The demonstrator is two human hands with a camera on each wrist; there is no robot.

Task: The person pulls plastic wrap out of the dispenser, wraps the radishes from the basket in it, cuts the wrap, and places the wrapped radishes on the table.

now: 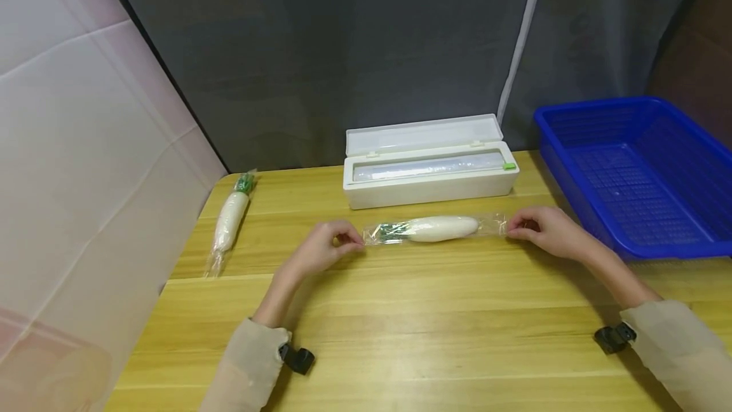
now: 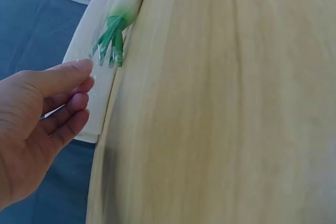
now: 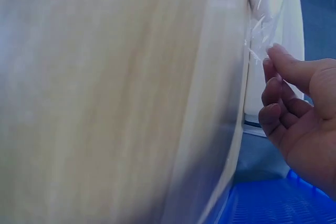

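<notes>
A white radish (image 1: 443, 228) with a green top lies crosswise in clear plastic wrap (image 1: 490, 226), in front of the white box. My left hand (image 1: 327, 248) pinches the wrap's left end, just past the green leaves (image 2: 111, 40). At the opposite end, my right hand (image 1: 543, 231) pinches the film between thumb and forefinger. The right wrist view shows the crinkled film (image 3: 261, 38) reaching those fingertips, with the other fingers loosely curled below. Neither hand touches the radish itself.
Behind the radish stands a white wrap dispenser box (image 1: 429, 194), its lid (image 1: 423, 135) raised and a film roll (image 1: 429, 166) inside. Another wrapped radish (image 1: 231, 220) lies at the left of the wooden table (image 1: 412, 336). A blue plastic basket (image 1: 589, 208) stands at the right.
</notes>
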